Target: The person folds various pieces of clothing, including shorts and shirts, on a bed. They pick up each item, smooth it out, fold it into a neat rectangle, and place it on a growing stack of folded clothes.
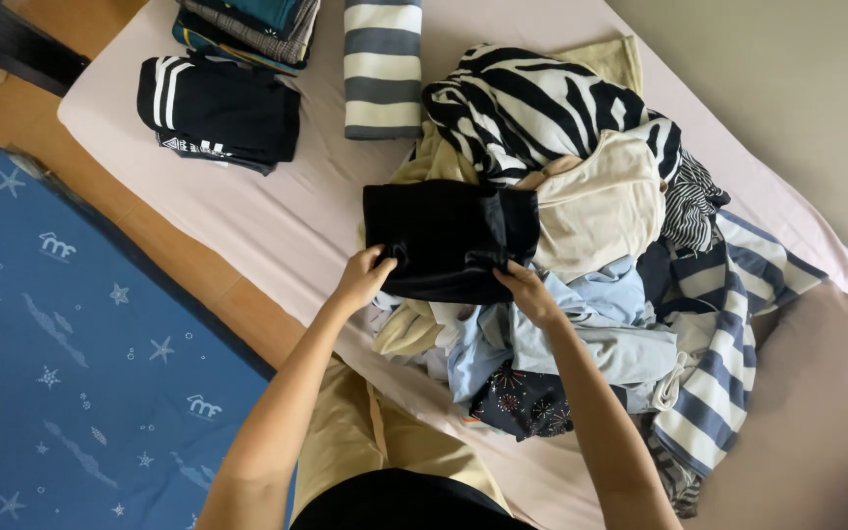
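A black garment [444, 236], folded into a rough rectangle, lies on top of a heap of mixed clothes [601, 294] on a pale pink bed sheet [267, 216]. My left hand [363, 278] pinches its near left edge. My right hand [530, 291] grips its near right edge. Under and beside it lie a cream top [606, 206], a black-and-white zebra-print piece [532, 108], light blue garments [591, 324] and a navy-and-white striped piece [728, 363].
Folded clothes sit at the far side of the bed: a black stack with white stripes [218, 108], a multicoloured stack [252, 29] and a grey-and-white striped roll [383, 64]. A blue star-patterned mat [71, 344] covers the wooden floor at left. A beige wall rises at right.
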